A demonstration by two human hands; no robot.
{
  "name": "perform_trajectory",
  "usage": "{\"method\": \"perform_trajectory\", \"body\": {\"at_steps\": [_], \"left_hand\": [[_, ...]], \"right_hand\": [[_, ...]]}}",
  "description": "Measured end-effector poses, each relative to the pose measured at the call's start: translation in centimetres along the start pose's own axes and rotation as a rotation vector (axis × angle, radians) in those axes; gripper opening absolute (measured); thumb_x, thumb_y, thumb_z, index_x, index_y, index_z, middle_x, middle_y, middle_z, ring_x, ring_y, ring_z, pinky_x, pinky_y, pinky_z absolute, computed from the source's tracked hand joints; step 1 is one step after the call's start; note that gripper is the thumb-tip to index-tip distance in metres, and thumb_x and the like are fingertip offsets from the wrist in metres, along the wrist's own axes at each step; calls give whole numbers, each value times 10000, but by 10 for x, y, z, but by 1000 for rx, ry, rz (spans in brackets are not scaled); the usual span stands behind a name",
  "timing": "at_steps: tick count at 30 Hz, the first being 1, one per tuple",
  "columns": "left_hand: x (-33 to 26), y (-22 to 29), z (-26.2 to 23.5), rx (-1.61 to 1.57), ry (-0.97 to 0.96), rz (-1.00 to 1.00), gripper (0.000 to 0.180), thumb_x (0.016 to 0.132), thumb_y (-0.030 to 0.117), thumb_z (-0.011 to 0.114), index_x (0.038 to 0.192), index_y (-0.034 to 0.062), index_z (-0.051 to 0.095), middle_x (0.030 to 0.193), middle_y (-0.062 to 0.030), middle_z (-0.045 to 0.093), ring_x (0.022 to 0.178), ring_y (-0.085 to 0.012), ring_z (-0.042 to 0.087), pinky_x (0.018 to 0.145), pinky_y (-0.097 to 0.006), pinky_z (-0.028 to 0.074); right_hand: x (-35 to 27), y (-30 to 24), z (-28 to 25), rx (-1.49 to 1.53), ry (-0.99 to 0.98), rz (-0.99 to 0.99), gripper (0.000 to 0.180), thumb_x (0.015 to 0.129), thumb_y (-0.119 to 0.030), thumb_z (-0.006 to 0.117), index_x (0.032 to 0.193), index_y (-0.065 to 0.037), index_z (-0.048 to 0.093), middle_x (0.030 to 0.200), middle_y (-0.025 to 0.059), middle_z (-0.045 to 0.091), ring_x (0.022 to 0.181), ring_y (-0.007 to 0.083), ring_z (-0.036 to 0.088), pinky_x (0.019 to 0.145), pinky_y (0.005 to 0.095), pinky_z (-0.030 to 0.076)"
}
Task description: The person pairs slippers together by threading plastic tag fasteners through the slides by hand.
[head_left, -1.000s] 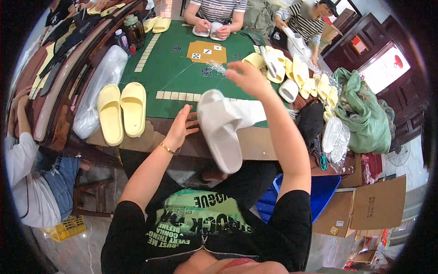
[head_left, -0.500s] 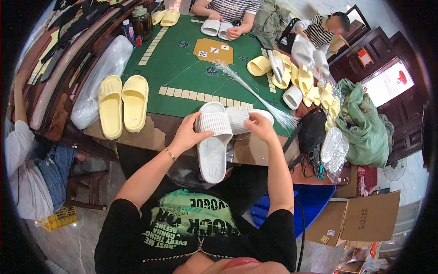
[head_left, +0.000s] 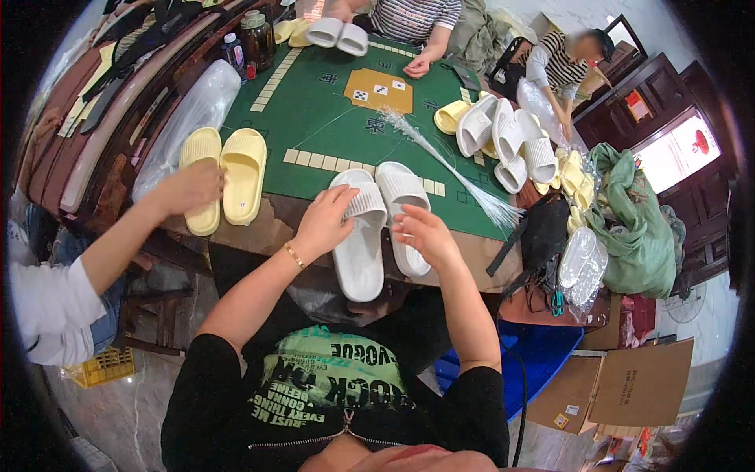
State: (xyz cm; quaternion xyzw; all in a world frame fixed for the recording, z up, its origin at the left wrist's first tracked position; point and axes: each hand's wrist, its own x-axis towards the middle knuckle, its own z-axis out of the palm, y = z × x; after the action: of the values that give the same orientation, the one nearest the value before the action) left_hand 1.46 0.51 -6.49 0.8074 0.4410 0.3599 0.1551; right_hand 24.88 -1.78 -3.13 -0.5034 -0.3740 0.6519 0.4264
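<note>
Two white slippers with ribbed straps lie side by side at the near table edge, toes pointing away from me. My left hand (head_left: pixel 324 223) grips the left slipper (head_left: pixel 359 263) at its strap, thumb on the inner edge. By the strap of the right slipper (head_left: pixel 403 189), my right hand (head_left: pixel 429 236) has its fingers apart and grips nothing. It partly covers that slipper, and I cannot tell if it touches it. To the left, a co-worker's hand (head_left: pixel 193 187) reaches over the left yellow slipper (head_left: pixel 203 216) of a pair, next to the right yellow slipper (head_left: pixel 242 193).
A green tabletop (head_left: pixel 314 118) carries a bundle of clear strands (head_left: pixel 448 169). Yellow and white slippers (head_left: pixel 511 130) pile up at right, near a black bag (head_left: pixel 543 228) and a green sack (head_left: pixel 629 236). Another person holds pale slippers (head_left: pixel 338 35) across the table. A plastic-wrapped roll (head_left: pixel 193 118) lies left.
The right white slipper has swung from sideways to parallel with the left one, and my right hand has come off it. A co-worker's arm has reached in from the left. White slippers have landed on the right pile.
</note>
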Motion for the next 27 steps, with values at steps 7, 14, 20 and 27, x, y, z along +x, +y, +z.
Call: {"method": "perform_trajectory", "body": {"at_steps": [7,14,20,27], "left_hand": [[15,-11,-15,-77,36,47,367,695,34,570,1062,39,564,1098,-145,552,998,-335,519,873,-390,433],[9,26,-11,135,-84,277,116,717,82,576,826,46,569,782,-88,531,761,-263,579,656,-360,487],[-9,18,15,359,-200,205,45,727,88,536,736,45,548,736,-92,534,685,-248,599,596,-354,503],[14,36,-4,-54,-233,174,103,773,133,571,755,38,534,751,-112,513,745,-301,561,656,-401,463]], "right_hand": [[6,-17,-12,-413,154,-247,159,840,-121,559,932,-15,634,812,19,630,646,78,545,560,216,439],[15,-4,-13,-822,155,-535,170,775,-60,608,939,-26,641,767,83,633,628,143,579,599,268,474],[10,18,21,-1291,19,-591,178,769,-125,605,944,-116,639,865,136,566,760,341,591,673,443,481],[11,1,5,-1163,-126,-770,56,702,-77,647,748,-50,629,873,108,570,819,291,573,693,394,470]]}}
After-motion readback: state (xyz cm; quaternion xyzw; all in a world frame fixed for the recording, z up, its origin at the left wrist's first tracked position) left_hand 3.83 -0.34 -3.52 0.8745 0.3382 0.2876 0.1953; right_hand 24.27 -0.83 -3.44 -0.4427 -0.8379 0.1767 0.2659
